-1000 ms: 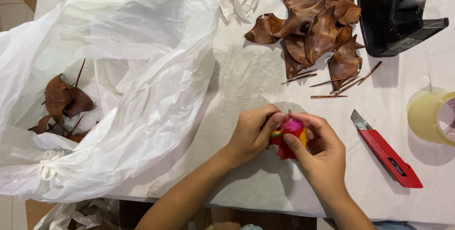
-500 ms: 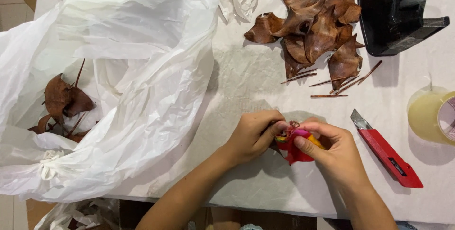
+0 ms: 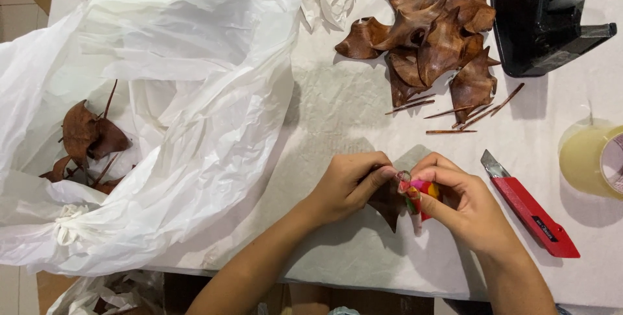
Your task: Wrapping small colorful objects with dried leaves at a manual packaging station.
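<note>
My left hand (image 3: 347, 185) and my right hand (image 3: 464, 201) meet over the near middle of the white-covered table (image 3: 337, 114). Between their fingertips is a small, brightly coloured object (image 3: 418, 193) in red, yellow and green, with a dark brown dry leaf (image 3: 388, 203) against it. My left hand pinches the leaf's top edge; my right hand grips the coloured object. Most of the object is hidden by my fingers.
A large white plastic bag (image 3: 149, 114) with dry leaves (image 3: 87, 140) inside fills the left. A pile of brown leaves (image 3: 431, 36) and loose stems (image 3: 454, 117) lies at the back. A red utility knife (image 3: 529, 208), a tape roll (image 3: 594, 159) and a black tape dispenser (image 3: 542, 20) stand on the right.
My right hand has shifted slightly to the right. The brown leaf now shows between my hands, next to the coloured object, where only the object showed before.
</note>
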